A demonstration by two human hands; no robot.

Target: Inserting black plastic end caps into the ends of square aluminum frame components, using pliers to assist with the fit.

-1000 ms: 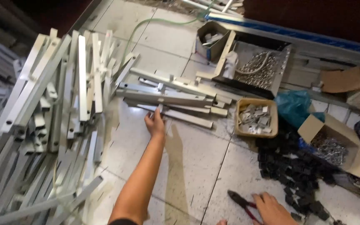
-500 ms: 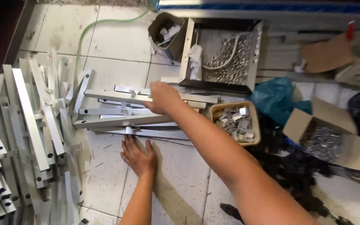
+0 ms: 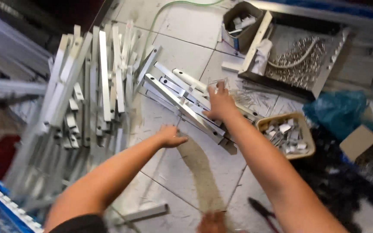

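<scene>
My right hand (image 3: 219,103) lies on a small bundle of short aluminium bars (image 3: 175,92) that rest slanted on the tiled floor, its fingers closed over the top bars. My left hand (image 3: 171,137) rests on the tile just below the bundle's near edge, fingers curled and holding nothing I can see. To the left, a large loose pile of similar aluminium bars (image 3: 96,86) spreads over the floor.
A tan basket of small metal clips (image 3: 302,129) sits right of my right arm. Behind it are a metal tray of screws (image 3: 320,82), a blue plastic bag (image 3: 337,112) and cardboard boxes (image 3: 361,140). Pliers (image 3: 260,209) lie near the bottom edge.
My view has swung left and tilted. My right hand stays on the bar bundle, which now lies slanted. My left hand has curled its fingers and sits nearer the bundle.
</scene>
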